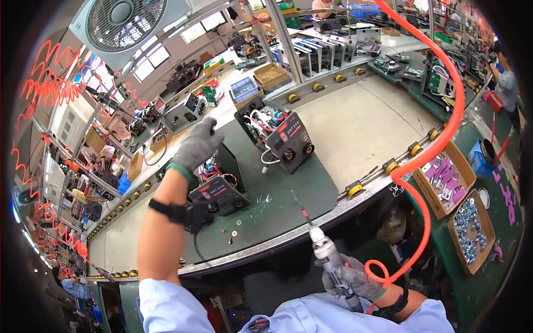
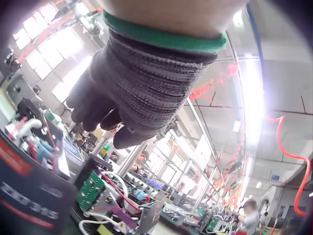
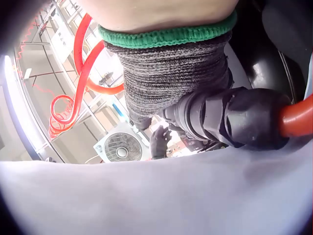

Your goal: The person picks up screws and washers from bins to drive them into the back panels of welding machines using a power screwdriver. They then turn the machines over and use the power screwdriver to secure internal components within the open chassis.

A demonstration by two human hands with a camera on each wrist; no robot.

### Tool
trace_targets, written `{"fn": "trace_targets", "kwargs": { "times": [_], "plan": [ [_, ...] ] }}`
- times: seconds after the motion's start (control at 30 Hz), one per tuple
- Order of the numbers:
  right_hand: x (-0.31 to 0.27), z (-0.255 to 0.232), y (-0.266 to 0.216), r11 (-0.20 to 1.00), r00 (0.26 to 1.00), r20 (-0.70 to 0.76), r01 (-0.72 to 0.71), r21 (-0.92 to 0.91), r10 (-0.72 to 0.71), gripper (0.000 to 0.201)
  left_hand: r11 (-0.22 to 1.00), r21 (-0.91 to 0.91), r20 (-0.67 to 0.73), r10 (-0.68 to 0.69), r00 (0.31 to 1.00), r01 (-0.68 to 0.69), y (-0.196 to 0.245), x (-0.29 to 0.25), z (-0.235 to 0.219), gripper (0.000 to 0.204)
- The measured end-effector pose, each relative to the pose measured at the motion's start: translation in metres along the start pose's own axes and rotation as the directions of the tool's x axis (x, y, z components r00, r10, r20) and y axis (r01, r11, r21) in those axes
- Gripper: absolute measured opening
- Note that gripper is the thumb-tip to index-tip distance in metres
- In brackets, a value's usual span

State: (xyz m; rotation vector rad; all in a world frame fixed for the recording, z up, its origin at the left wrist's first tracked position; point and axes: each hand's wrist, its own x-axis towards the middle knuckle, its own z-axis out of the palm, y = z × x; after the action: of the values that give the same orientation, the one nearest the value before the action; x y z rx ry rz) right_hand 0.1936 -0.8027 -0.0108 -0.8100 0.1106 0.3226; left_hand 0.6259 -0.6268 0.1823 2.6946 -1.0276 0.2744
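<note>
My gloved left hand hovers over the back of a small black welder unit with a red label, fingers loosely curled and holding nothing. That unit stands on a dark green mat. A second open unit with exposed wiring stands farther back on the mat. My gloved right hand grips a pneumatic screwdriver low by my body, its bit pointing up toward the mat's front edge. An orange coiled air hose runs from the tool's base upward.
A few small screws and washers lie on the mat near the front. Wooden boxes of metal parts and nuts stand at the right. Yellow rollers line the bench edge. A fan hangs above. Another worker stands far right.
</note>
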Motion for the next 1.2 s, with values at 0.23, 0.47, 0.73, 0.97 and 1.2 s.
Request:
{"fn": "trace_targets", "kwargs": {
  "times": [0.23, 0.47, 0.73, 0.97, 1.2],
  "plan": [
    [-0.012, -0.02, 0.009, 0.993, 0.99, -0.118, 0.085, 0.082, -0.075, 0.073, 0.971, -0.065, 0.341, -0.196, 0.92, 0.231, -0.023, -0.112, -0.016, 0.051],
    [0.011, 0.003, -0.003, 0.995, 0.992, -0.07, 0.1, -0.014, -0.101, 0.077, 0.976, 0.084, 0.054, -0.207, 0.977, 0.202, -0.016, -0.125, 0.022, 0.074],
    [0.043, 0.029, -0.024, 0.977, 0.98, -0.017, 0.195, -0.091, -0.197, 0.079, 0.903, -0.345, 0.227, -0.184, 0.957, 0.255, 0.017, -0.081, 0.032, 0.061],
    [0.107, 0.023, -0.02, 0.937, 0.936, 0.081, 0.336, 0.093, -0.344, 0.072, 0.94, 0.2, -0.109, -0.26, 0.959, 0.277, -0.108, -0.067, -0.004, 0.04],
    [0.203, 0.047, -0.028, 0.904, 0.917, -0.019, 0.389, -0.176, -0.398, 0.069, 0.96, 0.145, -0.012, -0.238, 0.971, 0.238, -0.111, -0.072, 0.01, 0.036]
  ]
}}
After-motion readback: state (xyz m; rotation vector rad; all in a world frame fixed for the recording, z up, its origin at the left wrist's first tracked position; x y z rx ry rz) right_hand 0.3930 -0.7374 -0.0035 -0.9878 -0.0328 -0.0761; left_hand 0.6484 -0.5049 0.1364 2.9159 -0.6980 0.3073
